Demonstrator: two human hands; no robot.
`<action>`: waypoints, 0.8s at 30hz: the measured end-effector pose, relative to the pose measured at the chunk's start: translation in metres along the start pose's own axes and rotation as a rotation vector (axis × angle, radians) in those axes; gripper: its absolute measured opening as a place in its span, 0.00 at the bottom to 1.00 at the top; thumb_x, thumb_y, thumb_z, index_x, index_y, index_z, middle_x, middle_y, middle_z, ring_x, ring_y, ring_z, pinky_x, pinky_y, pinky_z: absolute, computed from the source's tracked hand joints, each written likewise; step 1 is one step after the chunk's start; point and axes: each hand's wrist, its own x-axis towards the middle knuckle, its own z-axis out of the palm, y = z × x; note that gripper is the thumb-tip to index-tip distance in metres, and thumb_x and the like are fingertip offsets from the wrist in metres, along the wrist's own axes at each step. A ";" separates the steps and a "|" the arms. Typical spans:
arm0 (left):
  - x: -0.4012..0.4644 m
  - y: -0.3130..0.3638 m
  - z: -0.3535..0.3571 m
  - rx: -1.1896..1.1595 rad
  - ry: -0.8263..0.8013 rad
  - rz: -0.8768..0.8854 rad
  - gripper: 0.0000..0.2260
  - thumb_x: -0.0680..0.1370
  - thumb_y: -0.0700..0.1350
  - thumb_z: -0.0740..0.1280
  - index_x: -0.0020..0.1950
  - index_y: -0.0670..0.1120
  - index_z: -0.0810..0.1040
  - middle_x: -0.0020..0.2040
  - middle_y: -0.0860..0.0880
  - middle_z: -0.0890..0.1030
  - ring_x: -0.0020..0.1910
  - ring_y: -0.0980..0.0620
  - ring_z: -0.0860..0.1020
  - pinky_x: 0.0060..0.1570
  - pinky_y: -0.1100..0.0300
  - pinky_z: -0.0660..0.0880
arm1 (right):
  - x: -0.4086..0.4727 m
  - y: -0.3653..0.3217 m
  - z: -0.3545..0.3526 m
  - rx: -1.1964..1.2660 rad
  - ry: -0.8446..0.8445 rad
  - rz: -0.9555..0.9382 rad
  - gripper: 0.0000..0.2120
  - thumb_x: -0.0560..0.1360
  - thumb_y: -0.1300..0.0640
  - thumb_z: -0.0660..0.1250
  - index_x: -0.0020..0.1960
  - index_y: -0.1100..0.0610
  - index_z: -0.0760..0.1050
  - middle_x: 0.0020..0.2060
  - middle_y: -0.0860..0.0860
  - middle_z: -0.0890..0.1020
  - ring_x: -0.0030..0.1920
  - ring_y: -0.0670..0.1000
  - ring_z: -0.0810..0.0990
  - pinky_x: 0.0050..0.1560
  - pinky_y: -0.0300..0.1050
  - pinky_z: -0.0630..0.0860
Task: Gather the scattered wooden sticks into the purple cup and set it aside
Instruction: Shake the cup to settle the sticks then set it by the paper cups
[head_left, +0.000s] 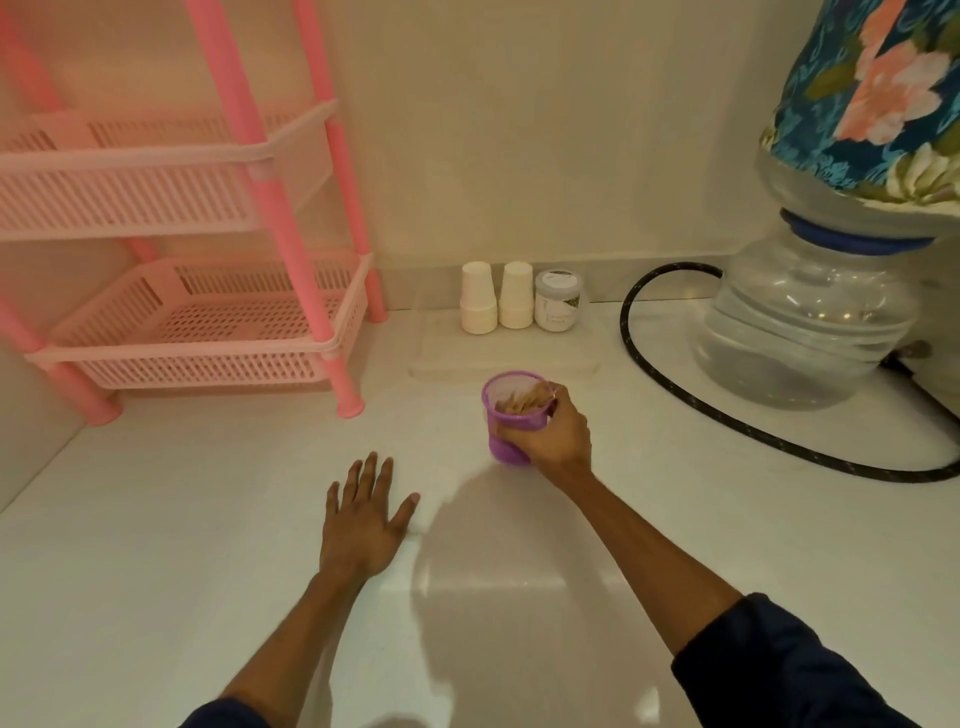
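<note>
White glossy countertop fills my view — my right hand wraps the small purple plastic cup of thin wooden sticks mid-surface, while my left hand lies flat, fingers spread, holding nothing.

The only lettering in view is a faint greenish line or two of print on the white label of the small round clear jar with a grey lid standing by the wall, and it is too blurred to read.
</note>
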 end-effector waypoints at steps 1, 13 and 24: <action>0.000 0.000 -0.001 -0.003 0.001 0.002 0.35 0.76 0.69 0.39 0.79 0.53 0.46 0.80 0.52 0.46 0.79 0.52 0.42 0.77 0.48 0.42 | -0.001 0.003 -0.001 0.006 0.007 -0.006 0.44 0.56 0.38 0.81 0.66 0.48 0.68 0.57 0.44 0.80 0.57 0.50 0.80 0.54 0.45 0.79; 0.004 0.001 -0.002 0.003 0.014 0.008 0.34 0.77 0.68 0.41 0.79 0.53 0.47 0.80 0.52 0.47 0.79 0.52 0.43 0.76 0.48 0.42 | 0.001 -0.002 -0.009 0.158 0.097 -0.075 0.43 0.54 0.34 0.80 0.63 0.37 0.65 0.52 0.34 0.78 0.54 0.42 0.79 0.50 0.34 0.78; 0.002 0.000 0.000 0.008 0.012 0.008 0.35 0.76 0.69 0.39 0.79 0.53 0.47 0.80 0.51 0.47 0.79 0.51 0.43 0.76 0.48 0.42 | -0.012 0.021 -0.003 0.142 -0.105 -0.016 0.41 0.56 0.41 0.81 0.64 0.43 0.68 0.51 0.36 0.78 0.52 0.43 0.79 0.47 0.34 0.77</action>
